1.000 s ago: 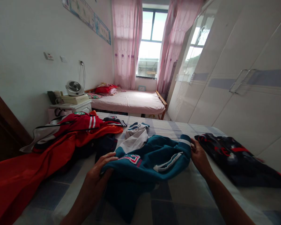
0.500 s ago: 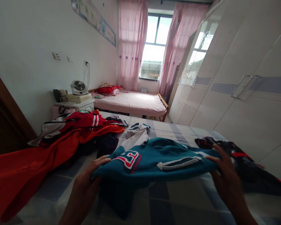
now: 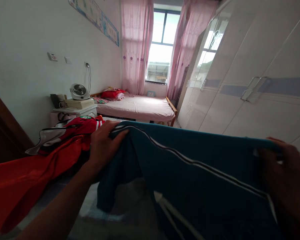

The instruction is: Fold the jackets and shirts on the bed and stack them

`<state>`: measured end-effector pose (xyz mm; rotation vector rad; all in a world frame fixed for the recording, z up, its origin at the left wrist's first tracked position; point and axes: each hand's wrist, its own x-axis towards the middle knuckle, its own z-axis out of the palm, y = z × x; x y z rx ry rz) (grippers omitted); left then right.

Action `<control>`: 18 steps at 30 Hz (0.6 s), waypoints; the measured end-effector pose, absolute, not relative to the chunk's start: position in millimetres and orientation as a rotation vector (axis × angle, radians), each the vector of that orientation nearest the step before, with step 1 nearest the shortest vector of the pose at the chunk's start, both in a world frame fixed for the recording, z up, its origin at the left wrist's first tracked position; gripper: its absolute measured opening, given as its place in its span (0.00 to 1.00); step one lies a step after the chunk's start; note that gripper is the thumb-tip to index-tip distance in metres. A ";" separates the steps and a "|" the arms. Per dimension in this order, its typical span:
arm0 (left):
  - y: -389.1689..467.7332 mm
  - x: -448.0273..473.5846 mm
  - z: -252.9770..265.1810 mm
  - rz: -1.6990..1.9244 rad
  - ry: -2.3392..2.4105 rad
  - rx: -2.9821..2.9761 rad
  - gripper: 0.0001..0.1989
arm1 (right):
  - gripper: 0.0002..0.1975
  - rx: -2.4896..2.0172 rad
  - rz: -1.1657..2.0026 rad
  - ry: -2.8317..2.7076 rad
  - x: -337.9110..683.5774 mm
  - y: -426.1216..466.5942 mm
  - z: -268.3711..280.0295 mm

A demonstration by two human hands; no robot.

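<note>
A teal jacket [image 3: 202, 150] with a white-edged dark zip line and a pale pocket trim hangs stretched between my two hands above the near bed. At its upper left corner my left hand [image 3: 106, 140] is closed on the cloth, thumb on the near side. My right hand [image 3: 287, 166] grips the upper right end, its fingers partly dark and blurred. Below the left hand a sleeve dangles. The jacket covers much of the bed surface behind it, and its lower edge runs out of view.
To the left lie a red and white jacket [image 3: 77, 128] and an orange garment [image 3: 47, 163]. Behind them a small fan [image 3: 79, 91] stands on a box on a white cabinet. A pink-covered bed [image 3: 140, 108] is at the back; a white wardrobe [image 3: 277, 113] lines the right side.
Both hands have lifted the teal jacket off the bed and pulled it wide, the right hand moving far right. The lettered side has gone out of sight; the zip line now shows.
</note>
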<state>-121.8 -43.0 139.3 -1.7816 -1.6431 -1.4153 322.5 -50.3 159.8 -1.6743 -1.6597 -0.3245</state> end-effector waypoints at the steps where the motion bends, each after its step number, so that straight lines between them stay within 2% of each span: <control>1: -23.7 -122.2 138.1 -1.269 -1.671 -1.837 0.18 | 0.21 -1.634 -0.453 -1.552 315.6 -31.4 154.7; 3: 4.4 -124.5 127.5 -0.997 -1.769 -1.918 0.22 | 0.21 -1.676 -0.450 -1.596 306.9 -0.2 138.5; 7: 6.0 -137.6 78.1 -0.796 -1.965 -2.088 0.25 | 0.24 -1.777 -0.068 -1.721 308.0 9.8 89.1; 12: -54.1 -165.6 18.6 -1.104 -2.391 -1.932 0.29 | 0.30 -1.990 0.340 -1.601 323.2 -39.2 31.9; 15: -86.7 -169.4 9.4 -1.276 -2.670 -1.800 0.32 | 0.33 -2.133 0.430 -1.450 328.1 -65.0 20.3; 18: -101.2 -154.4 13.7 -1.416 -2.786 -1.916 0.32 | 0.35 -2.204 0.505 -1.376 322.5 -79.8 21.4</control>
